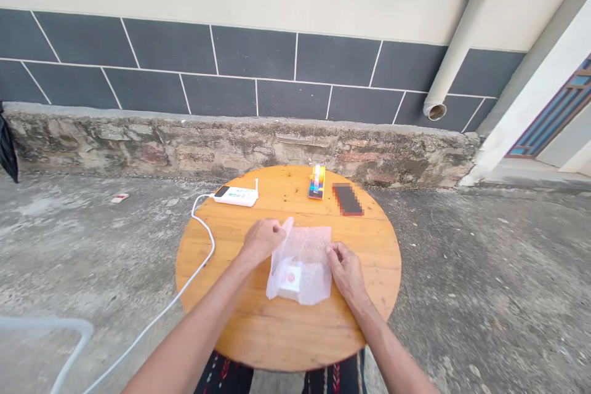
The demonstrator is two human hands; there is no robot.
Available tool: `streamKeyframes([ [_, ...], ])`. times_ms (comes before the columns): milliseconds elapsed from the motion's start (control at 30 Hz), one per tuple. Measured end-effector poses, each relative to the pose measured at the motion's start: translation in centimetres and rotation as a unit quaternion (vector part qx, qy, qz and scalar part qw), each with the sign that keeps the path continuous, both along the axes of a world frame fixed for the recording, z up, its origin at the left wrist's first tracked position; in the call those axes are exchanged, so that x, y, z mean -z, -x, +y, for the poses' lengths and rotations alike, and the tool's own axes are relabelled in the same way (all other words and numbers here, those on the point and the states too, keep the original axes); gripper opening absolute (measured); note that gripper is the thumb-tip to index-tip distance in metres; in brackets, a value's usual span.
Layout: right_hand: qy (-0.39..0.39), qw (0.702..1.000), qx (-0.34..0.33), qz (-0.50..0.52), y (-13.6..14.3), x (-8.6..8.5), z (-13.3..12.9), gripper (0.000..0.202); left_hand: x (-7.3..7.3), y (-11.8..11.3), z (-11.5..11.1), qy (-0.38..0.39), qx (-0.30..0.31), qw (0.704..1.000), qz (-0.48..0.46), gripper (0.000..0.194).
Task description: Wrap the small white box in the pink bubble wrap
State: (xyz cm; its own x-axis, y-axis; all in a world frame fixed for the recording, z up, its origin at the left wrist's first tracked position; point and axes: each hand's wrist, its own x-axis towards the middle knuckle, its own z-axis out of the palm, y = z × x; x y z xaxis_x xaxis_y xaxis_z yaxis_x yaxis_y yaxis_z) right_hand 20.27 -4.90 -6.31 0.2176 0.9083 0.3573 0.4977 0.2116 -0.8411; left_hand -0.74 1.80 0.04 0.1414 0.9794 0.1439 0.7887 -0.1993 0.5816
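Two edges of bubble wrap [313,249] pinched, left hand [265,237] and right hand [347,269], for steadiness, I'd say; white box [290,277] showing through.

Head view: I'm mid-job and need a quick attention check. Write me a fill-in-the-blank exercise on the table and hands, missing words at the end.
1. The wooden table has a ____ top.
2. The left hand is at the left side of the bubble wrap, and the right hand is at its ____ side.
3. The cord from the white device is ____ in colour.
4. In the picture, the white device lies to the ____ of the tape dispenser.

Missing words: round; right; white; left.
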Motion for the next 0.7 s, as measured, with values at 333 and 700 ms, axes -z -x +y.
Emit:
streamKeyframes([
  [333, 0.025, 0.998, 0.047, -0.030, -0.5, 0.2, 0.8, 0.030, 6.2, 3.7, 0.4, -0.037, -0.046, 0.980, -0.191, 0.029],
  [700, 0.010, 0.999, 0.050, -0.017, -0.1, -0.8, 0.1, 0.034, 4.3, 4.7, -3.3, -0.093, -0.065, 0.955, -0.276, 0.025],
])
